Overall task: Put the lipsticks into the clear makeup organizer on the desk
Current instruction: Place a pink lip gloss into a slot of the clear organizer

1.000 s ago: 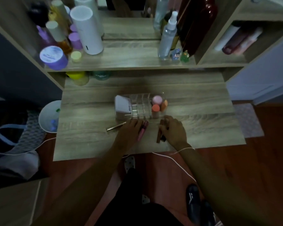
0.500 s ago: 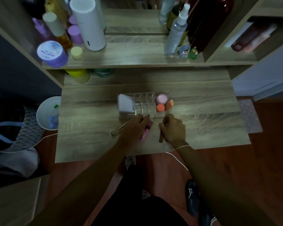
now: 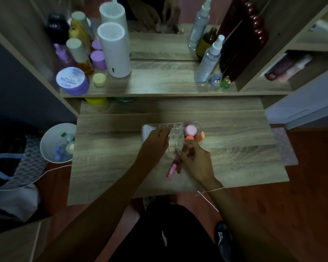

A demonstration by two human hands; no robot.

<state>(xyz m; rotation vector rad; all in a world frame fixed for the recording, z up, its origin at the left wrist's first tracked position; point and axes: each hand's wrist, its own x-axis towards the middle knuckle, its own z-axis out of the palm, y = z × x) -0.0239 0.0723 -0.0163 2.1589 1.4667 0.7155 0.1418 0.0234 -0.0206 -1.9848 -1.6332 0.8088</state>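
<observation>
The clear makeup organizer [image 3: 176,137] stands mid-desk, with a white box [image 3: 145,131] at its left end and pink and orange sponges [image 3: 190,130] at its right end. My left hand [image 3: 154,146] lies over the organizer's left half, fingertips at its grid; whatever is under the fingers is hidden. My right hand [image 3: 196,160] pinches a dark red lipstick [image 3: 186,148] just in front of the organizer. A pink lipstick [image 3: 172,167] and a brown lipstick [image 3: 179,168] lie side by side on the desk [image 3: 112,152] between my hands.
A raised shelf [image 3: 159,84] behind the desk carries a white cylinder [image 3: 115,52], a purple jar [image 3: 72,80], bottles and a spray bottle [image 3: 208,61]. A white bin [image 3: 55,143] stands left of the desk. A thin white cord [image 3: 208,200] hangs by my right wrist.
My left hand moved forward off the desk onto the organizer. My right hand lifted a dark red lipstick toward it. The thin gold stick seen at left is out of sight.
</observation>
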